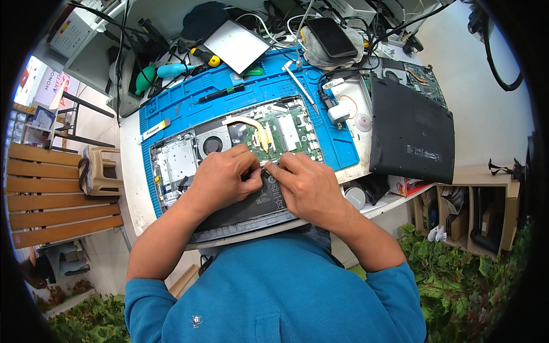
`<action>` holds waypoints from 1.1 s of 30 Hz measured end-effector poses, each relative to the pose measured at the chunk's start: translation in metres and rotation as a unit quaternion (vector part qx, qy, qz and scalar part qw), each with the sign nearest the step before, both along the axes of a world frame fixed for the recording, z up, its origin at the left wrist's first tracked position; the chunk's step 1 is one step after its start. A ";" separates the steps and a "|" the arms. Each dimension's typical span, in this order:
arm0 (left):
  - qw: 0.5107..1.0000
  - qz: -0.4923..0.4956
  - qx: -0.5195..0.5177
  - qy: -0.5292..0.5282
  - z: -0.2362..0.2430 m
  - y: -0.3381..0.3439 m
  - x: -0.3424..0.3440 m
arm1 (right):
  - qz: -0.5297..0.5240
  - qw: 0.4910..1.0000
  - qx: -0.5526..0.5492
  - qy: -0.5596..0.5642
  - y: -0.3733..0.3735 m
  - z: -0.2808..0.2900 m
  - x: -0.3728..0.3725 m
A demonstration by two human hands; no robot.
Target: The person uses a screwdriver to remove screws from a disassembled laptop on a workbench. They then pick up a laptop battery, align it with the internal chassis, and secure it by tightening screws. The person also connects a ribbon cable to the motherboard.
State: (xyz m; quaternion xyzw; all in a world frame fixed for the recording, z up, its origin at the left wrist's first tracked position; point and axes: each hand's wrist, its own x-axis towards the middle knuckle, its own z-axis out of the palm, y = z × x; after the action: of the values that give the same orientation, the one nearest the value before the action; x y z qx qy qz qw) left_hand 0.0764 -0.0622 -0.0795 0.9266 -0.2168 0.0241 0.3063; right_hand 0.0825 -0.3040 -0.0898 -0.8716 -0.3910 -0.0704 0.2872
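An opened laptop (pixel 177 160) lies on a blue repair mat (pixel 337 146), its inside facing up. On its green circuit board (pixel 304 128) runs a copper-coloured heat pipe (pixel 262 136), with a round black fan (pixel 212 144) to the left. My left hand (pixel 226 174) is closed over the seam between the board and the black battery (pixel 251 208). Just beside it, my right hand (pixel 309 186) has its fingers bent and pressed together, fingertips at the same seam. Whatever is between the fingertips is hidden or too small to make out.
A black laptop bottom cover (pixel 414 128) leans at the right edge of the table. Around the mat lie a dark pen-like tool (pixel 220 94), white tweezers (pixel 300 88), a yellow-and-black screwdriver (pixel 206 57), a charger plug (pixel 338 113) and a phone (pixel 331 38). Cables crowd the back.
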 end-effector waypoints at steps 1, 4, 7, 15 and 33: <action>1.000 -0.001 -0.004 0.001 0.000 0.000 0.000 | 0.000 1.000 -0.001 0.001 0.000 0.000 0.000; 1.000 0.004 -0.021 0.013 0.000 0.001 0.000 | 0.001 1.000 -0.003 0.004 -0.001 0.000 -0.001; 0.997 0.033 -0.047 0.052 0.006 0.001 -0.004 | 0.001 1.000 -0.008 0.006 -0.001 0.000 -0.002; 0.995 0.061 -0.054 0.055 0.006 -0.001 -0.012 | 0.003 1.000 -0.022 0.007 -0.001 0.002 -0.005; 0.996 0.058 -0.067 0.034 -0.002 -0.002 -0.015 | -0.021 0.997 0.061 0.034 -0.001 -0.004 -0.004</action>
State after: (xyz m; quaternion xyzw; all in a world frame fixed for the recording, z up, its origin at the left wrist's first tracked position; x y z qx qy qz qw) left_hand 0.0618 -0.0638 -0.0811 0.9152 -0.1505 0.0249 0.3731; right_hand 0.0783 -0.3052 -0.0942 -0.8623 -0.3579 -0.0698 0.3515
